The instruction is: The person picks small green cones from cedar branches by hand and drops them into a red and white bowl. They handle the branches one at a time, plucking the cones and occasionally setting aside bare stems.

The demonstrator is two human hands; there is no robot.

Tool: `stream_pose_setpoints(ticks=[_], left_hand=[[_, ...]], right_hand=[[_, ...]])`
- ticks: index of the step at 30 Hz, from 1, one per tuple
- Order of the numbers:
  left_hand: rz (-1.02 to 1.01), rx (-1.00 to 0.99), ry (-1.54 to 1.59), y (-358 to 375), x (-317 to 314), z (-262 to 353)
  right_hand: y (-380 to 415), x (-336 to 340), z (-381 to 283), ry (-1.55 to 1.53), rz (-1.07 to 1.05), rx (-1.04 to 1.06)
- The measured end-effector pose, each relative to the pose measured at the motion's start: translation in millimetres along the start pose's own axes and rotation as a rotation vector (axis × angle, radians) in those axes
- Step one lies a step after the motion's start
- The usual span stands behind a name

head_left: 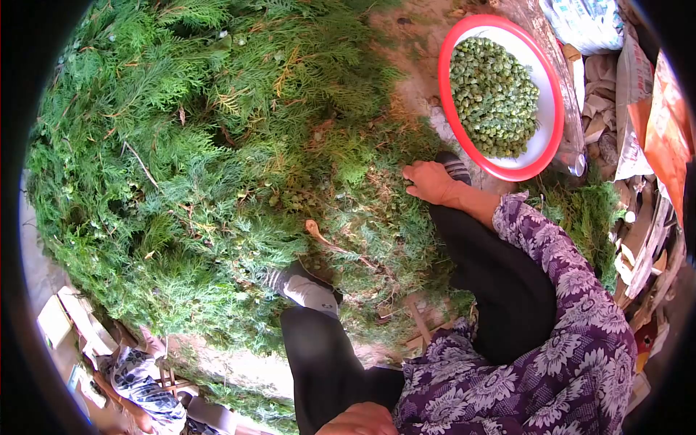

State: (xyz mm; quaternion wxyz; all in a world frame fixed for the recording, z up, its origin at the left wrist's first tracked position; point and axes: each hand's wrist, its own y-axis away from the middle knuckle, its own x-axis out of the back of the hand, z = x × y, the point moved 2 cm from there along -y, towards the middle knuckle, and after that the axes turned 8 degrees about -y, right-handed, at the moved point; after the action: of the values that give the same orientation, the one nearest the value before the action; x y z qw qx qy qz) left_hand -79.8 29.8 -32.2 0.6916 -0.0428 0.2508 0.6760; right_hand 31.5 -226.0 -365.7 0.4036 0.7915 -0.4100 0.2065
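Observation:
My right hand (433, 183) reaches out from a purple floral sleeve, just left of the red-rimmed basin (502, 172). Its fingers are curled in over the cut green sprigs (384, 210), and whatever lies between them is too small to make out. Beside it is a striped shoe (454, 168). At the bottom edge, my left hand (359, 419) lies by my dark trousers (322, 362); its fingers are mostly out of sight. Small green cones (493, 98) fill much of the white inside of the basin.
A large heap of evergreen branches (167, 145) covers the left and centre. A bare stick (341, 249) lies near my other foot (308, 290). Sacks (602, 94) and split wood (649, 239) line the right side. Another person in patterned clothing (148, 388) is at the lower left.

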Motion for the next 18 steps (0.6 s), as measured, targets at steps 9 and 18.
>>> stream_pose_setpoints(ticks=[9, 18], left_hand=[[0.006, 0.021, 0.000, -4, -4, -1], [0.023, 0.024, -0.003, -8, -9, -4]], right_hand=[[5, 16, 7, -1.168, -0.225, -0.461], [3, 18, 8, -1.482, -0.316, -0.422]])
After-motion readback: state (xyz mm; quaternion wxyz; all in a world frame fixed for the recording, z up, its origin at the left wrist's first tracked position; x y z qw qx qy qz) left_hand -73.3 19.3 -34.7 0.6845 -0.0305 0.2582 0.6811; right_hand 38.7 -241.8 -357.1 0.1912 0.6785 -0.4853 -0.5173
